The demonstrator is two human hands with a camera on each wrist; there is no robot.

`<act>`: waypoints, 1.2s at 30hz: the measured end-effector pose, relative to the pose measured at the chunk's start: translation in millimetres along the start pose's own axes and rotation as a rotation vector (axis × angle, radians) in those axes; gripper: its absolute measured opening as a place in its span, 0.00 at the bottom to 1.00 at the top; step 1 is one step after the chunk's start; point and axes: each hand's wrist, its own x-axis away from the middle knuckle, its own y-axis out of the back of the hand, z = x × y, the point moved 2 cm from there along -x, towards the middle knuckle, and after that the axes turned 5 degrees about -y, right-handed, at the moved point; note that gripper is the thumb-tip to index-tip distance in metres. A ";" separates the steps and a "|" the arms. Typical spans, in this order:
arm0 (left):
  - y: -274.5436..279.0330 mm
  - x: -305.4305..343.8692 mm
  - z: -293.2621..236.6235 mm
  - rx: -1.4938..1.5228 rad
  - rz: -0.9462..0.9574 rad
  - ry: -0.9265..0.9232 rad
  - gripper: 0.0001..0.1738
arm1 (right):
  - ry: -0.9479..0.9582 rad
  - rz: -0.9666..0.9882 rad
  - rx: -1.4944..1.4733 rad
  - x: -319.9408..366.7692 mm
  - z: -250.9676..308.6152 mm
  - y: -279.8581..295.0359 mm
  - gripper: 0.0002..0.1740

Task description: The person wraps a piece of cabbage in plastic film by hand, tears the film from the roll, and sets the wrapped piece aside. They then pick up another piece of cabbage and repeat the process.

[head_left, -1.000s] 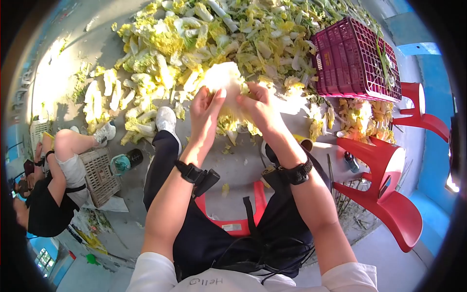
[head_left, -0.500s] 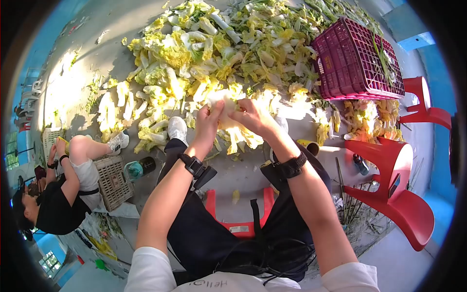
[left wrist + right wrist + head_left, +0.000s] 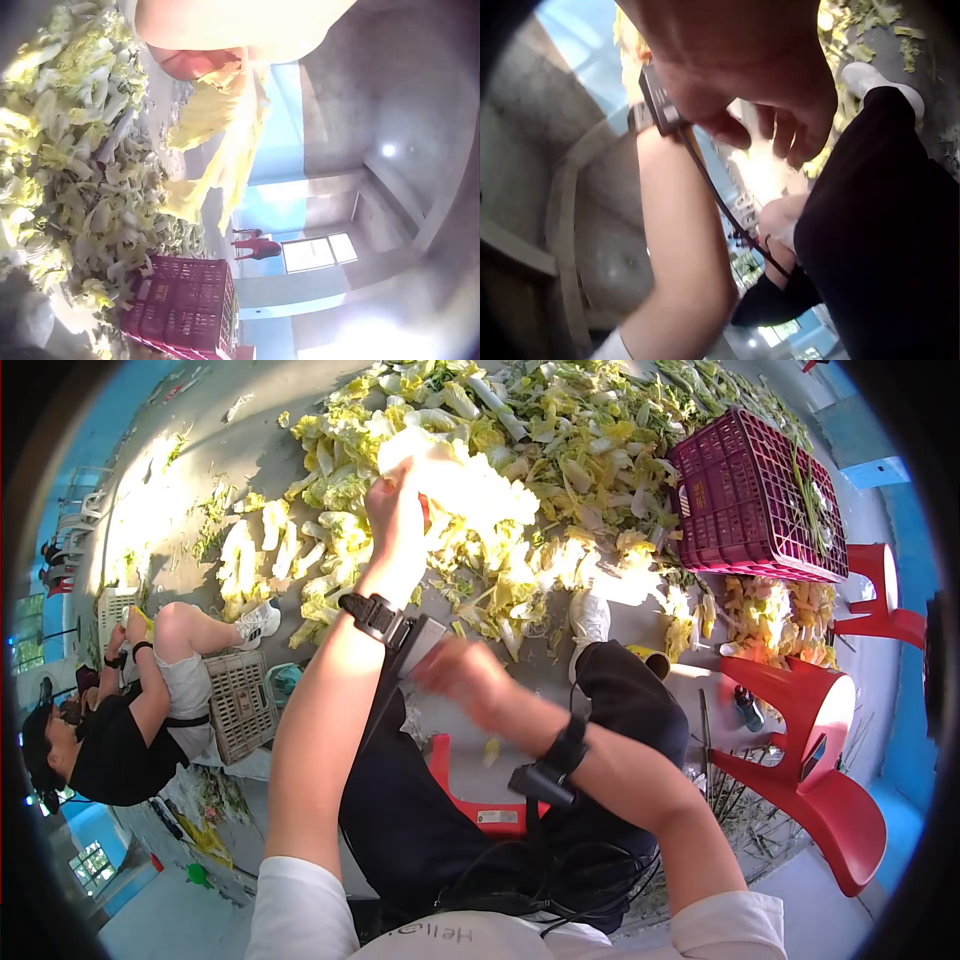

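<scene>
My left hand [image 3: 395, 515] reaches out over the heap of cabbage leaves [image 3: 590, 470] and grips a pale yellow cabbage leaf [image 3: 217, 112]. In the left wrist view that leaf hangs below the fingers, its edges ragged; strong sunlight washes it out in the head view. Back near the left wrist, over the lap, is my right hand [image 3: 465, 680], blurred in the head view. Its fingers [image 3: 784, 131] are loosely bent with nothing between them in the right wrist view. A black device [image 3: 660, 101] is strapped on the left wrist close beside it.
A purple plastic crate [image 3: 730, 490] stands right of the heap, with more leaves [image 3: 775, 615] near it. Red plastic chairs [image 3: 800, 750] are at the right. Another person [image 3: 120, 730] sits at the left by a beige crate [image 3: 240, 705].
Both hands were together at the pale leaf; now they are apart. The left hand has moved forward over the heap, while the right has drawn back toward the left wrist.
</scene>
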 end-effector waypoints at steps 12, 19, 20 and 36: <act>39.4 62.7 12.4 -0.255 -0.095 0.079 0.13 | -0.600 0.935 0.619 75.1 22.4 -49.9 0.18; 57.9 86.1 52.8 -0.124 -0.117 0.119 0.17 | -0.311 0.738 0.651 57.6 102.3 -24.9 0.14; 54.4 77.8 47.5 -0.215 -0.011 0.025 0.17 | -0.182 0.566 0.601 54.1 116.4 -16.4 0.14; 6.3 82.2 49.4 0.111 0.023 0.334 0.17 | 0.370 -0.342 0.814 -14.0 146.1 39.7 0.14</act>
